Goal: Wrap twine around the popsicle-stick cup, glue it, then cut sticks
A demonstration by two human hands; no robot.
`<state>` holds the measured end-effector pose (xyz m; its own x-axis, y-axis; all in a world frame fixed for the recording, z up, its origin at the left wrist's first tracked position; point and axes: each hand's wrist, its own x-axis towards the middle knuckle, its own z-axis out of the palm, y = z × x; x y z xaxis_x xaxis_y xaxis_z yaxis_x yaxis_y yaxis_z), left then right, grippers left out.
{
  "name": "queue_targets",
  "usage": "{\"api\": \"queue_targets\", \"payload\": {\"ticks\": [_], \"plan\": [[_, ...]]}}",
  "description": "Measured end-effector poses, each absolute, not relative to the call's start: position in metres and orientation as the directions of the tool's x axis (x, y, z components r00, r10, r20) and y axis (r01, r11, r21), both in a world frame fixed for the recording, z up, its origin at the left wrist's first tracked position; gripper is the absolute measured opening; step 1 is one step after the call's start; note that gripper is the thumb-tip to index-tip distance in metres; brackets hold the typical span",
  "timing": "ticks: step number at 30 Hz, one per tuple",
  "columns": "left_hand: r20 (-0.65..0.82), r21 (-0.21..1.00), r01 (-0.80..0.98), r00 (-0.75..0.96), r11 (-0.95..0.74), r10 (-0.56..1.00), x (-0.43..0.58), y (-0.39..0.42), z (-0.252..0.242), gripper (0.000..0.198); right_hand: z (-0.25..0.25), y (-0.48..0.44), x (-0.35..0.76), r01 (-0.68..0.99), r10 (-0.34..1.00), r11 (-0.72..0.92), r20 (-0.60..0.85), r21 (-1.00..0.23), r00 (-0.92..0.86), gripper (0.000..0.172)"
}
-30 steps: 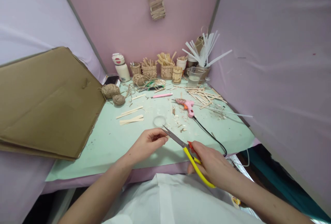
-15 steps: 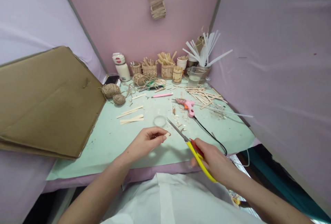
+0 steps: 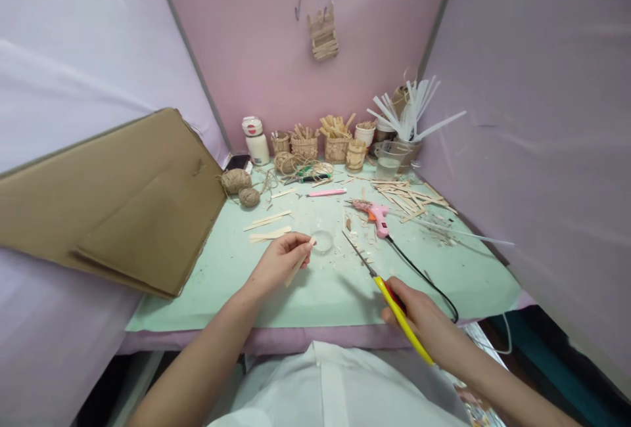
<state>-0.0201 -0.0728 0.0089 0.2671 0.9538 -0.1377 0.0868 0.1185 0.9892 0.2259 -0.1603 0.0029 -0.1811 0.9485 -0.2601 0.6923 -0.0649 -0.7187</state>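
Pinched between the thumb and fingers of my left hand [image 3: 282, 261] is a flat wooden craft stick [image 3: 296, 270], its lower end pointing down toward me. My right hand [image 3: 413, 312] grips yellow-handled scissors [image 3: 377, 277], the blades pointing forward and left, apart from the stick. Just beyond my left fingertips lies a clear round ring or lid [image 3: 323, 242]. Several loose craft sticks [image 3: 269, 235] rest to the left of it. Small wood scraps lie near the scissor tips.
A pink glue gun [image 3: 377, 217] with a black cord lies right of centre. Behind it is a pile of sticks [image 3: 411, 198]. Twine balls [image 3: 236, 181], stick-filled baskets [image 3: 338, 149] and a white bottle [image 3: 257, 144] line the back. Folded cardboard [image 3: 148, 210] leans at the left.
The view has shifted, so the scene sits further right and a little lower. My left hand has turned, and more of the craft stick shows below its fingers. My right hand still holds the scissors.
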Motion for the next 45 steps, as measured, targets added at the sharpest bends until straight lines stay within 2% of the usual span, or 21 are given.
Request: {"api": "queue_targets", "payload": {"ticks": [6, 11, 15, 18, 23, 27, 35, 40, 45], "plan": [[-0.053, 0.971, 0.24, 0.237, -0.006, 0.97, -0.043, -0.059, 0.01, 0.034, -0.008, -0.158, 0.228, 0.701, 0.942, -0.02, -0.248, -0.713, -0.225, 0.018], [0.072, 0.879, 0.458, 0.146, -0.132, 0.987, -0.078, -0.043, 0.026, 0.036, -0.009, -0.158, 0.228, 0.738, 0.949, -0.016, -0.244, -0.675, -0.202, 0.02], [0.214, 0.662, 0.693, 0.19, -0.285, 0.958, -0.094, -0.028, 0.027, 0.033, -0.011, -0.156, 0.227, 0.741, 0.95, -0.004, -0.233, -0.672, -0.206, 0.018], [0.217, 0.48, 0.791, 0.311, -0.379, 0.925, -0.097, -0.017, 0.017, 0.032, -0.012, -0.156, 0.228, 0.734, 0.943, -0.021, -0.256, -0.679, -0.21, 0.019], [0.137, 0.322, 0.81, 0.473, -0.491, 0.87, -0.09, -0.009, 0.002, 0.034, -0.014, -0.157, 0.229, 0.735, 0.945, -0.017, -0.25, -0.677, -0.209, 0.017], [0.123, 0.26, 0.828, 0.482, -0.497, 0.867, -0.086, -0.011, -0.003, 0.034, -0.014, -0.157, 0.229, 0.727, 0.942, -0.021, -0.258, -0.686, -0.216, 0.018], [0.188, 0.243, 0.827, 0.472, -0.507, 0.861, -0.085, -0.012, -0.007, 0.032, -0.013, -0.157, 0.228, 0.712, 0.941, -0.021, -0.255, -0.701, -0.223, 0.017], [0.182, 0.187, 0.837, 0.484, -0.514, 0.856, -0.085, -0.011, -0.008, 0.031, -0.016, -0.156, 0.229, 0.733, 0.945, -0.014, -0.25, -0.68, -0.213, 0.017], [0.181, 0.196, 0.839, 0.477, -0.507, 0.86, -0.086, -0.011, -0.009, 0.031, -0.012, -0.157, 0.228, 0.731, 0.941, -0.021, -0.262, -0.682, -0.217, 0.019]]}}
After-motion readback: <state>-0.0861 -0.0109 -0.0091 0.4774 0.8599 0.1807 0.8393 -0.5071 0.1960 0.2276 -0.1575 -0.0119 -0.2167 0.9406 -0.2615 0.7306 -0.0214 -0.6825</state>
